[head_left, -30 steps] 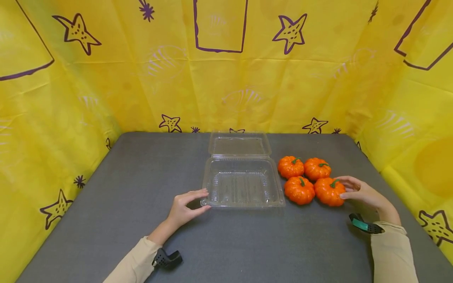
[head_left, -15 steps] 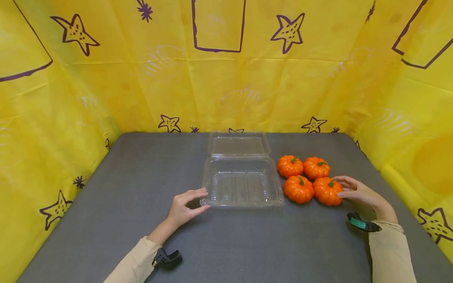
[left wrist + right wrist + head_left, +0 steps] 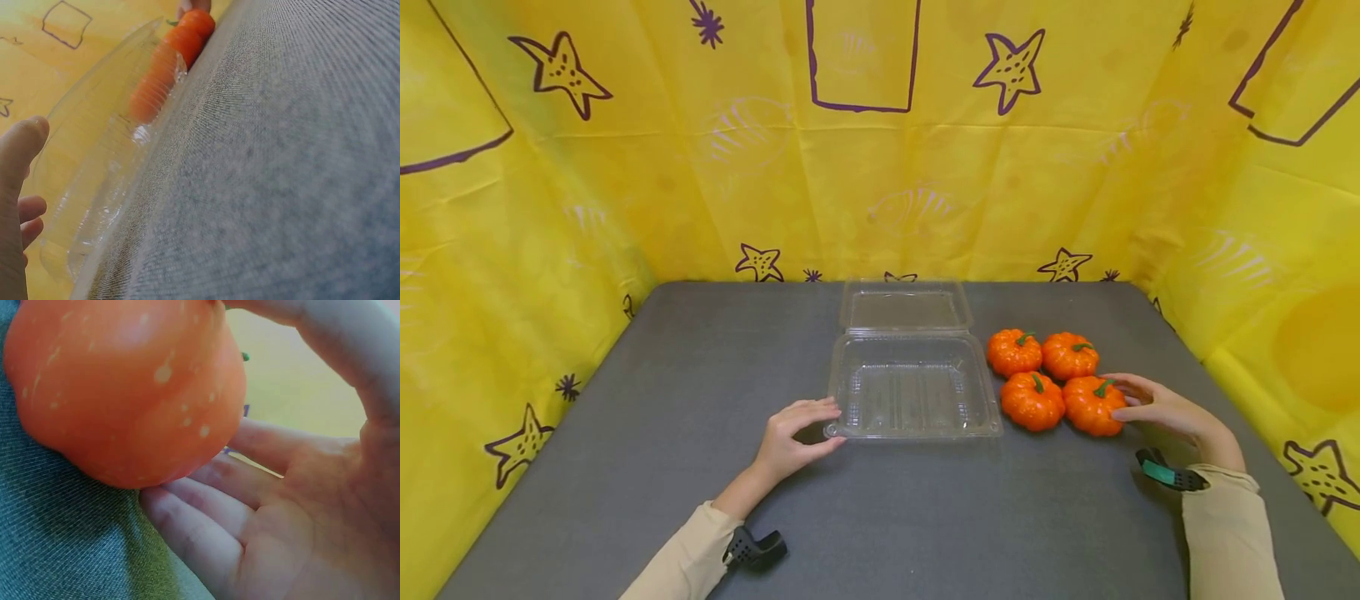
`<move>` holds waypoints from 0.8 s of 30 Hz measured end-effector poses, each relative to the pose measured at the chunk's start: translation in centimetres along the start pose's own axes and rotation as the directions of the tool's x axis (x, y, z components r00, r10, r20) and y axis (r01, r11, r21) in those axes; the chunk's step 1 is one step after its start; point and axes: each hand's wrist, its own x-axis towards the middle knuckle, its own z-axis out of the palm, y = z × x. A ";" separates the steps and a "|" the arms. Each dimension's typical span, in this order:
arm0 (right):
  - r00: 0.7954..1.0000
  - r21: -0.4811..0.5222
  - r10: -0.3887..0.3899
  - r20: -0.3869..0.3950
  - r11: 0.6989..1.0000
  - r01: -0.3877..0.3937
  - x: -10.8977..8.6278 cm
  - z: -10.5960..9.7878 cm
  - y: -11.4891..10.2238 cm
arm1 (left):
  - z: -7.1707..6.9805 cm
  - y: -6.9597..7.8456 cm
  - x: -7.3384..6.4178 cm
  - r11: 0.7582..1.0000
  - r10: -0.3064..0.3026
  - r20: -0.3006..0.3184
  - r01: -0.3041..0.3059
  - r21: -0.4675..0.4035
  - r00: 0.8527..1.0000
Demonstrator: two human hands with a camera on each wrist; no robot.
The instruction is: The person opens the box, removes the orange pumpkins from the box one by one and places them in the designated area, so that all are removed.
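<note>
A clear plastic clamshell container (image 3: pixel 917 429) lies opened flat on the dark table, its lid (image 3: pixel 906 310) folded back. My left hand (image 3: pixel 793 437) holds its near left corner, thumb at the front rim and fingers at the side. To its right sit several small orange pumpkins with green stems. My right hand (image 3: pixel 1165 412) grips the near right pumpkin (image 3: pixel 1092 408), thumb in front and fingers behind. Seen from the right wrist, this pumpkin (image 3: pixel 125 394) still rests on the cloth. The near left pumpkin (image 3: pixel 1032 403) touches or nearly touches it.
Two more pumpkins stand behind, the far left pumpkin (image 3: pixel 1013 353) and the far right pumpkin (image 3: pixel 1070 357). Dark cloth covers the table (image 3: pixel 715 350). A yellow patterned curtain (image 3: pixel 880 192) encloses the back and both sides.
</note>
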 end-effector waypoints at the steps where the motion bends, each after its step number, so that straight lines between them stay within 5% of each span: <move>1: 1.000 0.000 0.003 -0.006 1.000 -0.003 0.0 0.0 -0.1 | 0.1 -0.3 -0.3 1.000 -0.002 -0.001 0.002 0.019 1.000; 8: 0.996 0.002 -0.081 -0.048 0.997 0.081 -0.3 -0.1 -0.8 | 0.0 -1.0 -0.8 0.998 0.007 -0.011 -0.006 0.068 1.000; 13: 0.988 -0.005 -0.122 -0.095 0.992 0.122 -0.3 -0.1 -1.4 | -0.6 0.8 0.9 1.000 0.020 -0.014 -0.019 0.017 1.000; 18: 0.976 -0.053 -0.156 -0.152 0.987 0.149 -0.3 -0.4 -2.6 | -0.8 1.9 1.6 0.997 -0.072 -0.064 0.071 -0.021 0.995; 24: 0.950 -0.071 -0.220 -0.221 0.975 0.210 0.0 0.4 -5.0 | -0.7 2.2 2.2 0.981 -0.193 -0.127 0.192 -0.016 0.973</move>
